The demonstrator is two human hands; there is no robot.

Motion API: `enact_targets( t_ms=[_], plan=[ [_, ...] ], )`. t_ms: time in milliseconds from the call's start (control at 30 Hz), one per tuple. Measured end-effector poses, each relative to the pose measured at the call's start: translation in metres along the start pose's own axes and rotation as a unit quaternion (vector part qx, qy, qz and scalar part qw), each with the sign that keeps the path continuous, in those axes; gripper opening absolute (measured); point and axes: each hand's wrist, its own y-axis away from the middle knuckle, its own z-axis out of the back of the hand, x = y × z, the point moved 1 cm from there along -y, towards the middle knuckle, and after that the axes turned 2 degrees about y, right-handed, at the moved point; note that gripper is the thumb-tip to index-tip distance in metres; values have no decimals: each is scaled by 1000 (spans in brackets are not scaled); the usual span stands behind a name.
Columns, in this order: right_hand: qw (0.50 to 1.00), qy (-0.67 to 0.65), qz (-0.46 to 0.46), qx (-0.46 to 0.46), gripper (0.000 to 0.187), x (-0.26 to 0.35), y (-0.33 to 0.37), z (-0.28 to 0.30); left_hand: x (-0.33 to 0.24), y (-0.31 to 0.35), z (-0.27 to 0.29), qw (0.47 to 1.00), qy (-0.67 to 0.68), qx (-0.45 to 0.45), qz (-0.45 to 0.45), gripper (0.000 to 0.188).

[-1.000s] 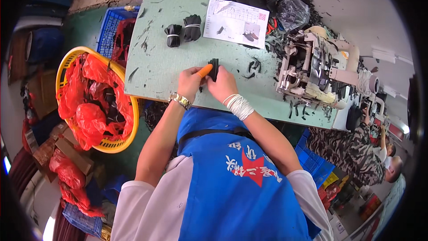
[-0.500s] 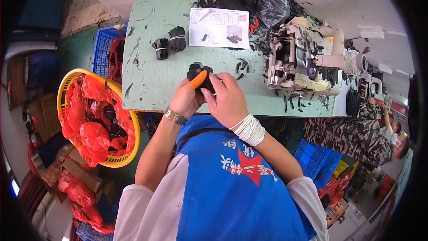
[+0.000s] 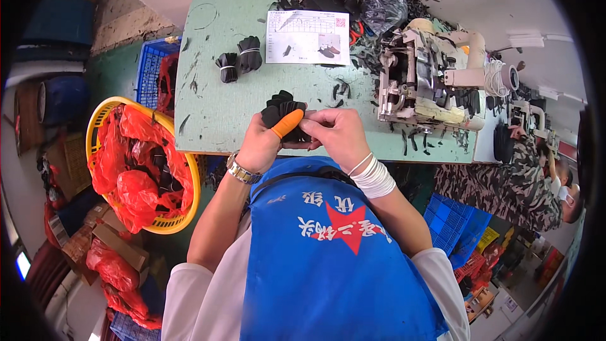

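My left hand [image 3: 262,144], with an orange finger cot [image 3: 288,124] on its thumb, is closed around a stack of small black fabric-like pieces [image 3: 281,102] above the table's near edge. On the stack's right side, the bent fingers of my right hand [image 3: 339,134] pinch its edge; the fingertips partly hide the spot. Many white elastic bands [image 3: 374,179] circle my right wrist. Two tied black bundles [image 3: 250,54] lie farther off on the green table [image 3: 214,113], beside a printed sheet [image 3: 307,38].
A sewing-type machine [image 3: 429,79] stands on the right. Black scraps, a clear plastic bag [image 3: 382,9] and orange-handled scissors [image 3: 356,30] lie at the back. A yellow basket [image 3: 192,180] of red bags and a blue crate [image 3: 149,72] stand left. Another person's camouflage sleeve [image 3: 521,180] shows at right.
My right hand has shifted to the right and turned, from over the stack to its right edge. The black pieces now fan out more above my left thumb.
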Motion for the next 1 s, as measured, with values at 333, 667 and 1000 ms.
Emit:
enact_targets(
  t_ms=[333,667,1000],
  plan=[
    [997,59,16,51,17,3,-1,7,-1,-1,-1,1000,-12,21,0,37],
    [992,89,8,94,14,16,5,18,-3,2,-5,998,15,49,26,39],
    [963,223,147,-25,15,-4,15,3,3,-6,0,991,-118,70,-9,42]
  ],
)
